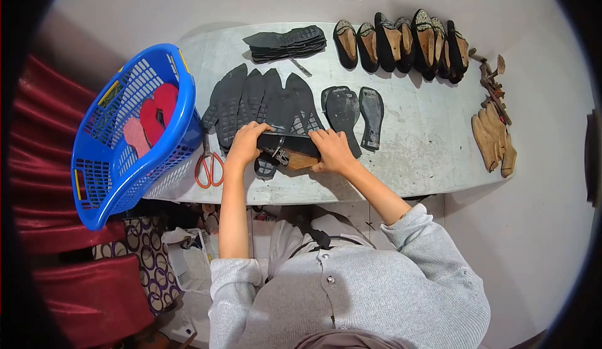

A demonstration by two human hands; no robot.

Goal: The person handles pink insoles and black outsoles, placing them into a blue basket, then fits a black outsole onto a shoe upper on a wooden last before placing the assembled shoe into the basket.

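Note:
Between my two hands is a black shoe [269, 142] lying on its side, with a wooden last [301, 160] showing in its opening and a patterned trim on its upper. My left hand [248, 143] grips one end, fingers bent over the top edge. At the other end my right hand [332, 150] is closed around the shoe. Its underside faces away and is hidden. Black cut soles [248, 98] with a grid pattern lie fanned out just beyond. A small dark piece [266, 168] sits below the shoe, and red-handled scissors [209, 168] lie left of my left hand.
A blue plastic basket [188, 92] with red and pink pieces stands at the table's left. More soles are stacked [288, 43] at the back, near several shoes on lasts [389, 42]. Loose soles [371, 117], wooden lasts [492, 137] and tools [494, 92] lie to the right.

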